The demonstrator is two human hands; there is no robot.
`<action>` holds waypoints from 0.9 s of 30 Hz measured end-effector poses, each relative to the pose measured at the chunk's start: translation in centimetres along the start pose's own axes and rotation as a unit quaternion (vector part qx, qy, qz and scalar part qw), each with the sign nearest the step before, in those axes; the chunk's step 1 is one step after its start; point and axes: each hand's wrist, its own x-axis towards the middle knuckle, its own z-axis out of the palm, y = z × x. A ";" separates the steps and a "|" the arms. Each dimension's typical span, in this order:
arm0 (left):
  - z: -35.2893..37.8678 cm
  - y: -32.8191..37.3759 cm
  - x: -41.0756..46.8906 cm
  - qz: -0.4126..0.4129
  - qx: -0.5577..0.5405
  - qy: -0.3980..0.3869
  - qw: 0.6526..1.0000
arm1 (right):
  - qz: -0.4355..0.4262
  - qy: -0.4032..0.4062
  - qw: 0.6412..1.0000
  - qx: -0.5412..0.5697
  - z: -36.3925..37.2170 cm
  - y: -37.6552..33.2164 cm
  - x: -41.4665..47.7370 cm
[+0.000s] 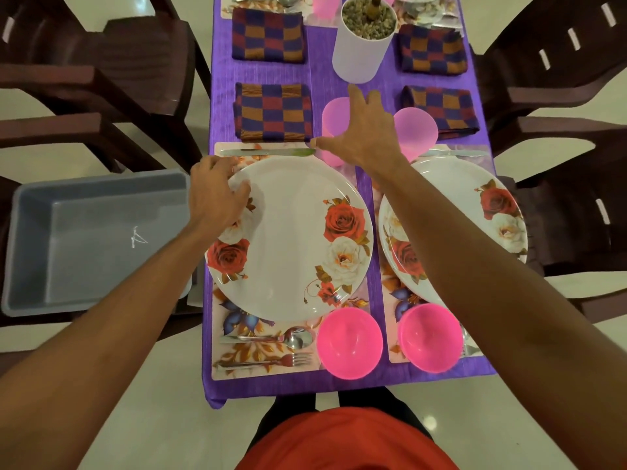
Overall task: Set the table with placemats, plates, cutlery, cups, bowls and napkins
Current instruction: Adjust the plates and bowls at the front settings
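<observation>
A white rose-patterned plate (291, 239) lies on a floral placemat (237, 354) on the purple cloth. My left hand (217, 195) rests on the plate's far left rim, fingers curled over the edge. My right hand (361, 130) hovers with fingers spread over a pale pink cup (334, 120), thumb near the tip of a knife (268, 152) lying beyond the plate. A second pink cup (415, 130) stands to the right. Spoon (291, 337) and fork (271, 361) lie near the front edge beside a pink bowl (349, 342). A second plate (475, 218) and bowl (429, 337) sit at right.
Folded checkered napkins (273, 111) (444, 108) (268, 33) (432, 49) lie further up the table. A white pot of pebbles (364, 52) stands in the middle. A grey plastic tub (91, 239) rests on a chair at left. Dark wooden chairs (559, 96) flank both sides.
</observation>
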 end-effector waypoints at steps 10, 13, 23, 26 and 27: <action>-1.9 1.0 -5.9 0.033 -0.115 0.067 0.991 | -0.005 0.129 0.992 -0.004 -2.3 2.0 -8.2; -2.1 0.9 -8.7 0.007 -0.131 0.058 0.990 | 0.047 0.089 0.993 0.062 -0.9 3.4 -12.1; -1.6 -2.0 -19.5 -0.034 -0.120 -0.014 0.992 | 0.066 -0.013 0.992 0.104 4.0 7.0 -23.1; -1.2 -1.8 -22.1 -0.045 -0.138 -0.007 0.989 | 0.065 -0.014 0.992 0.105 3.9 7.9 -24.6; -1.0 -1.6 -22.8 -0.045 -0.143 -0.007 0.989 | 0.065 -0.013 0.992 0.106 3.7 8.2 -25.0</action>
